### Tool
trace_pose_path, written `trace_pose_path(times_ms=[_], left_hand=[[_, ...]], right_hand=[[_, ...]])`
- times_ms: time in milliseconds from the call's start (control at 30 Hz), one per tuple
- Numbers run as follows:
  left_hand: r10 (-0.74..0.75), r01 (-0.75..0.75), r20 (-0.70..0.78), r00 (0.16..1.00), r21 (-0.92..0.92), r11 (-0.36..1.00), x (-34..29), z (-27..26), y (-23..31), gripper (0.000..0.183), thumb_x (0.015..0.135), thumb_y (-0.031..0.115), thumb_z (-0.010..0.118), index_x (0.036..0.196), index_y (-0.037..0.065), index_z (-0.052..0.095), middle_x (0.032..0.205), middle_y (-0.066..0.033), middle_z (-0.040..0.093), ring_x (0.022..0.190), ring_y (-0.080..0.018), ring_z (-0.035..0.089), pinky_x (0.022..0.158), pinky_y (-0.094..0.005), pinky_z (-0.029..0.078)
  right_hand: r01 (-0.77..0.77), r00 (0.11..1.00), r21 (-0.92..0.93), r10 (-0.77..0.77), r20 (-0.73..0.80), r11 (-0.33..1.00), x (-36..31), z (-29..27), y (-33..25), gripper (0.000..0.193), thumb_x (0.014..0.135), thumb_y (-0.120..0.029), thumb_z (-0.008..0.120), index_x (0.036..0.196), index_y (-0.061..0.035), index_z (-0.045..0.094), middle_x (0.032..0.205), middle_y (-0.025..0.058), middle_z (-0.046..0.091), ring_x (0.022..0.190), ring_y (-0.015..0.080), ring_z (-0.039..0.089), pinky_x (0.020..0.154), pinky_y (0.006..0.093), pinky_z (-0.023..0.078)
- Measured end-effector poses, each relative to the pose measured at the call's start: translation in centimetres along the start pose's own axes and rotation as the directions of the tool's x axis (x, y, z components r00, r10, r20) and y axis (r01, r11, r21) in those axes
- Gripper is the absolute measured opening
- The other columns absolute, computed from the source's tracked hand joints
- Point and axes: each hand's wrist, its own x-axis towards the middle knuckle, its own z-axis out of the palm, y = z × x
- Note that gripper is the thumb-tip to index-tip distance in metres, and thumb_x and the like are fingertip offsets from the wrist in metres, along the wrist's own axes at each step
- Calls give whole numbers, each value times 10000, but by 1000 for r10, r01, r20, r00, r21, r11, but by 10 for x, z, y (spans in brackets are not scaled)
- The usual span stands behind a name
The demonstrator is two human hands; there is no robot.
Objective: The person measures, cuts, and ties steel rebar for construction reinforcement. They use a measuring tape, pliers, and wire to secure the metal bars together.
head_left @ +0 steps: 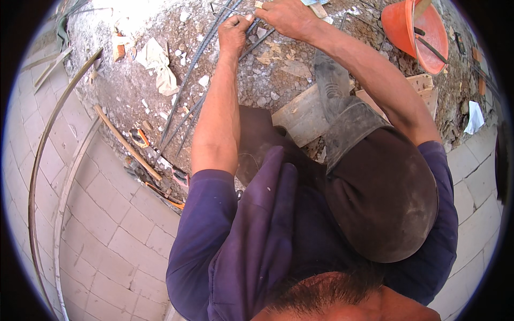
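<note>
At the top of the head view my left hand [233,35] is closed, thumb and fingers pinched by a thin bent metal rod [225,8]. My right hand [287,18] is closed close beside it. A small tan end [259,4] shows at its fingers; the rest of what it grips is hidden. Long ribbed steel bars [194,65] run under and past my left hand, slanting down to the left over rubble. My knee in dark trousers [383,198] and a dusty grey boot [331,80] are below my right forearm.
An orange hard-hat-shaped plastic bucket [397,25] holds tools at the upper right. Wooden boards [301,115] lie by the boot. Pliers with orange handles [140,138], a wooden stick [127,142] and a crumpled pale cloth [159,64] lie left. Long curved strips [44,144] cross the paving [115,224].
</note>
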Motion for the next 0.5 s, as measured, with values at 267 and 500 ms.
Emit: trace_pose_path(times_ms=[267,500], left_hand=[[-95,103,53,994,-165,981,1,11,8,155,917,140,736,841,21,672,713,-16,663,668,-76,602,559,-236,435],[-51,77,153,987,-170,982,16,-12,-14,77,957,69,658,1019,34,687,935,-53,724,778,-98,654,700,-260,518]], right_hand=[[-87,996,-178,85,-22,980,-16,25,-17,165,961,-208,555,1080,-104,603,889,120,689,835,356,704,716,493,555],[-120,982,-382,165,88,916,3,15,-48,213,823,-248,647,976,-100,642,867,87,683,829,243,678,741,419,479]])
